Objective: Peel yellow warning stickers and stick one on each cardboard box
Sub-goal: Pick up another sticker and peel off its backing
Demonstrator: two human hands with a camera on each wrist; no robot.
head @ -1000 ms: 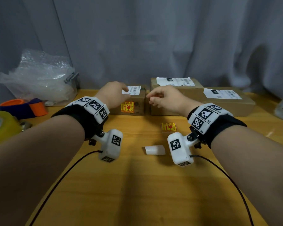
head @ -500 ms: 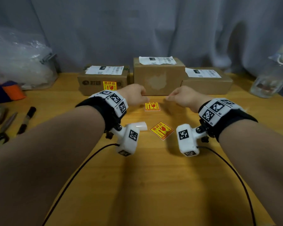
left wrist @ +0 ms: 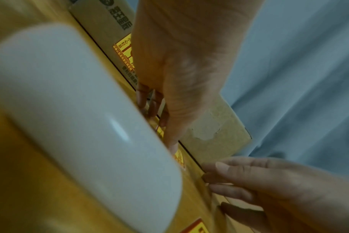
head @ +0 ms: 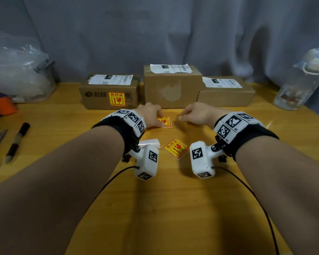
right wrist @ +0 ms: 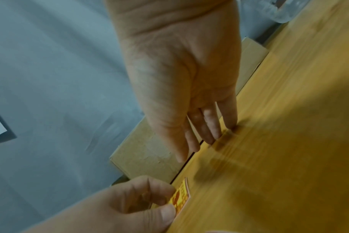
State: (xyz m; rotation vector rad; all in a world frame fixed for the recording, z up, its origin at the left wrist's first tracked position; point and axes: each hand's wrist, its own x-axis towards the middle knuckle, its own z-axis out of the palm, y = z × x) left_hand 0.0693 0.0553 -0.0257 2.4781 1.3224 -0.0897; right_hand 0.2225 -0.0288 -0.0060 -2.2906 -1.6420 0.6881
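Note:
Three cardboard boxes stand in a row at the back of the table. The left box [head: 99, 96] carries a yellow warning sticker [head: 116, 100] on its front; the middle box [head: 171, 87] and right box [head: 225, 96] show none. A loose yellow sticker [head: 166, 122] lies before the middle box. My left hand [head: 161, 121] pinches its edge between thumb and finger [right wrist: 165, 200]. My right hand [head: 180, 117] hovers just right of it, fingers [right wrist: 209, 130] straight with tips on the wood. A second loose sticker [head: 176, 148] lies nearer me.
A curled white backing paper [head: 149, 142] lies by my left wrist and fills much of the left wrist view [left wrist: 70, 126]. A plastic bag in a clear tub [head: 17, 70], an orange item [head: 2, 107] and a pen [head: 17, 142] sit left. A bottle [head: 302, 80] stands right.
Both hands have come back from the left box down to the table. My left hand has closed onto the far loose sticker, and the right hand has settled beside it.

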